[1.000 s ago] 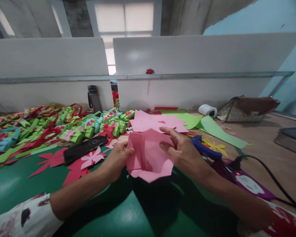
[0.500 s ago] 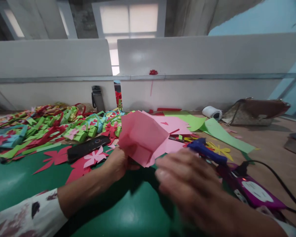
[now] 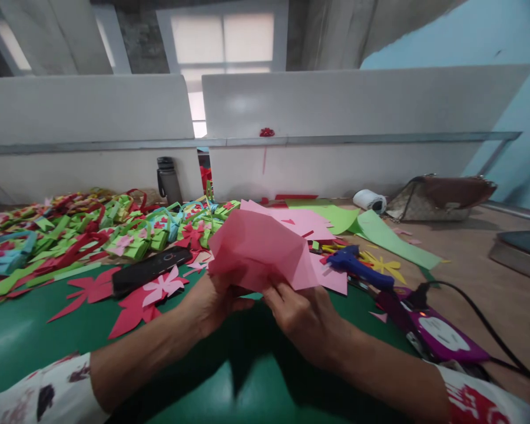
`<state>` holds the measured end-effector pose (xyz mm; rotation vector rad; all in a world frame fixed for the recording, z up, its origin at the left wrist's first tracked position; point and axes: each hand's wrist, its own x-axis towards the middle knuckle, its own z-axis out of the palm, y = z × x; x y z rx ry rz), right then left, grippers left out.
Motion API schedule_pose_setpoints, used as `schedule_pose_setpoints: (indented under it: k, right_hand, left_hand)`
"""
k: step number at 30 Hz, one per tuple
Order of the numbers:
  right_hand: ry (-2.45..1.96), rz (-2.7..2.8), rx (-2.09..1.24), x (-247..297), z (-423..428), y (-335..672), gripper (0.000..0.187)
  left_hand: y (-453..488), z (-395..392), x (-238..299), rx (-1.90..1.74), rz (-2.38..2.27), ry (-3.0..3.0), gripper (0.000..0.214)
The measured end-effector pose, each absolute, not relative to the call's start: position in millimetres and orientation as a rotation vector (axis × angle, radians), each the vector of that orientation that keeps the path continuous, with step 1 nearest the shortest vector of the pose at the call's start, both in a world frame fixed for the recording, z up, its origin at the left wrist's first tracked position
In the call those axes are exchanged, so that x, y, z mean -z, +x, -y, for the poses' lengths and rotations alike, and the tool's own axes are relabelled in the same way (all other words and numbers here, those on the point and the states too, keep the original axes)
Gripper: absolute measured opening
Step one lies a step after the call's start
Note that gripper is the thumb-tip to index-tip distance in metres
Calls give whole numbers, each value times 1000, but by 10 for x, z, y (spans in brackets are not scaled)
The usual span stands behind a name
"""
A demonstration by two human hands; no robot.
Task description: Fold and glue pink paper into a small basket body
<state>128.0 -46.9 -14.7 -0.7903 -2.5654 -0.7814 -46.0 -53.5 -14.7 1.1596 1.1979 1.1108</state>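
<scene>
A sheet of pink paper [image 3: 258, 250], partly folded, is held up over the green table top [image 3: 35, 335] by both hands. My left hand [image 3: 212, 303] pinches its lower left edge from below. My right hand [image 3: 302, 315] grips the lower right edge, fingers curled under the sheet. More pink sheets [image 3: 302, 221] lie flat just behind it. A blue glue gun [image 3: 357, 268] lies to the right of my right hand.
A black phone [image 3: 150, 270] and red and pink paper flowers [image 3: 152, 288] lie left of my hands. Piles of green and red paper baskets [image 3: 92, 229] fill the left. A purple power strip [image 3: 437, 335] with cable, green sheets [image 3: 393, 235], a tape roll [image 3: 370, 200], a bag [image 3: 441, 197] and a bottle [image 3: 168, 178] stand around.
My right hand let go of the pink sheet, swung back blurred, and now grips its lower right edge again. The sheet has tipped up and turned between my hands.
</scene>
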Motion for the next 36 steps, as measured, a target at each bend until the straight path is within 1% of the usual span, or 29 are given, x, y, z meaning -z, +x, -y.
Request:
schedule_pose_setpoints:
  k: [4, 8, 12, 14, 17, 19, 21, 22, 24, 27, 29, 31, 34, 36]
  right_hand:
    - [-806, 2552, 836, 118, 426, 1292, 29]
    - [-811, 2549, 825, 107, 387, 1301, 32]
    - [-821, 2560, 752, 132, 340, 1289, 19]
    - [-850, 2537, 710, 158, 332, 1282, 20]
    - [-893, 2481, 529, 202, 368, 1273, 29]
    - [-887, 2466, 342, 223, 416, 1264, 38]
    - [-838, 2474, 134, 227, 463, 1251, 45]
    - [-796, 2470, 40, 220, 480, 1242, 46]
    - [-724, 2442, -54, 192, 492, 1218, 40]
    - [-816, 2464, -13, 138, 463, 1175, 26]
    - [-940, 2511, 6, 110, 428, 1149, 24]
    - [-992, 2527, 12, 94, 395, 1131, 26]
    - [-1028, 2484, 12, 77, 350, 1121, 42]
    - [-1064, 2451, -3, 70, 320, 1122, 42]
  left_hand:
    - [-517, 530, 190, -1048, -1072, 980, 29]
    - [-566, 524, 203, -1045, -1099, 923, 28]
    - [-581, 498, 220, -1077, -1152, 897, 23]
    - [-587, 479, 238, -1086, -1167, 894, 23]
    - [-605, 459, 257, -1092, -1189, 905, 28]
    - [-615, 456, 251, -1103, -1210, 923, 31]
    - [-613, 457, 230, -1125, -1241, 951, 30]
    - [-605, 457, 218, -1137, -1261, 968, 28]
    - [-572, 454, 202, -1158, -1307, 1004, 22]
    - [-492, 448, 205, -1146, -1367, 1042, 15]
    - [-430, 459, 213, -1117, -1384, 1058, 11]
    - [-370, 483, 211, -1103, -1377, 1078, 11]
    - [-298, 516, 201, -1108, -1354, 1103, 9]
    - [-270, 518, 206, -1112, -1350, 1101, 4]
